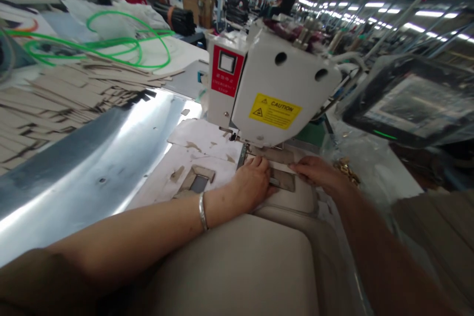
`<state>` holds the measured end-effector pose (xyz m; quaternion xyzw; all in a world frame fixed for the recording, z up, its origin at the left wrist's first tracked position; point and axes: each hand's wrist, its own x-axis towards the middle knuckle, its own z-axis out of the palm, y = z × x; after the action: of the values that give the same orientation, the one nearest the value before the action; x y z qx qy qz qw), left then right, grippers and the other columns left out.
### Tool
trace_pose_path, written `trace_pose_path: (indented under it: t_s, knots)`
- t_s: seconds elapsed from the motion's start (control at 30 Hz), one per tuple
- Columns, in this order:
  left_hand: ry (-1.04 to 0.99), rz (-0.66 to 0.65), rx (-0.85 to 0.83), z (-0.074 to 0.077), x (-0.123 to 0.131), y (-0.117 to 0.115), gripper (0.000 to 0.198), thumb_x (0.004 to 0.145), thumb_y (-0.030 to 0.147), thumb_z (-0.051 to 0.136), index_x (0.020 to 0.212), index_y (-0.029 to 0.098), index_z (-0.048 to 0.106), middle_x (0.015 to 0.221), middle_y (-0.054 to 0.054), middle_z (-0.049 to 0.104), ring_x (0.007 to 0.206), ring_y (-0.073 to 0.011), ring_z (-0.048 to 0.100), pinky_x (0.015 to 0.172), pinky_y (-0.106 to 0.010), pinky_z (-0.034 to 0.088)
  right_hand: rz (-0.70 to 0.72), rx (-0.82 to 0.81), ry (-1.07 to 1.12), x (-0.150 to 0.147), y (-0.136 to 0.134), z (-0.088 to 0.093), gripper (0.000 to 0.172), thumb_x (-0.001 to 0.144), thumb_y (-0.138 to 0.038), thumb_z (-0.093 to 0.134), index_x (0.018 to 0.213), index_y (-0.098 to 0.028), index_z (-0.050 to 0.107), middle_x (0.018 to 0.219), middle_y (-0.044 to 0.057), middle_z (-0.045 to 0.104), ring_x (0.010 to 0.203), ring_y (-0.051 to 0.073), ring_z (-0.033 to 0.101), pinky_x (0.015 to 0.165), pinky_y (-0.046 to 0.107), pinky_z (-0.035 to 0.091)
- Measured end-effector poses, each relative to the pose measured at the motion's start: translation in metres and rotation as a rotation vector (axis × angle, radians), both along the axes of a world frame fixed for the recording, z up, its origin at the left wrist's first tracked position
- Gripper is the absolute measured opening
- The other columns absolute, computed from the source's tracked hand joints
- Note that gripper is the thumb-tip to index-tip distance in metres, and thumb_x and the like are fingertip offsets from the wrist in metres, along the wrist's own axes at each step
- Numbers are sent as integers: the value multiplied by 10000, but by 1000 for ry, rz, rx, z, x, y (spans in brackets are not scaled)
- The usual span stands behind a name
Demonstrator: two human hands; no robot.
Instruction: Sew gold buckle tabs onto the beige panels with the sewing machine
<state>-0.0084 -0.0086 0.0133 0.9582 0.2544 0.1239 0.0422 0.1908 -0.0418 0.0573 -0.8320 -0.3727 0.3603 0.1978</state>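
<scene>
A beige leather-like bag panel (pixel 301 200) with a rectangular cut-out lies under the head of an industrial sewing machine (pixel 279 76). My left hand (pixel 254 182), with a silver bracelet at its wrist, is closed on the panel's left part beside the cut-out, its fingers bent and close together. On the far right side, my right hand (pixel 314 170) pinches the panel near its edge, thumb and fingers together. Nearest to me, a larger beige piece (pixel 244 266) spreads below both hands. The needle area is mostly hidden by the machine head and my left fingers.
Left of the machine, a shiny metal plate (pixel 99 180) carries stacked beige strips (pixel 48 103). Green tubing (pixel 155 65) loops behind them. A control screen (pixel 411 101) stands at the right, above brass-coloured metal parts (pixel 347 172) in plastic. Other people are in the background.
</scene>
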Motion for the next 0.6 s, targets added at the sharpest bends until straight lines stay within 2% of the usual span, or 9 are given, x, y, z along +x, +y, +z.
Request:
trace_pose_path:
  t_s: [0.2,0.43,0.6]
  knots:
    - [-23,-87,-83,6,10,1,463,918,448,545,1180,68,592,1155,-123,584,1128,-260,518,999,-343,424,15,12,40,10,-3,-7,362,683,-429,729,573,-185,484,431,-45,474,360,44,312,375,200,173]
    - [9,-175,-44,3,30,-2,548,914,489,530,1258,63,548,1210,-124,580,1160,-256,507,1007,-339,418,35,-13,51,14,-1,-6,355,696,-395,736,560,-181,488,419,-44,486,344,42,330,356,189,182]
    - [6,-113,-24,5,19,-2,496,929,475,511,1249,98,548,1202,-115,581,1146,-254,516,968,-355,442,57,-22,77,25,-5,-8,320,721,-336,729,566,-171,502,432,-26,527,343,46,360,348,185,186]
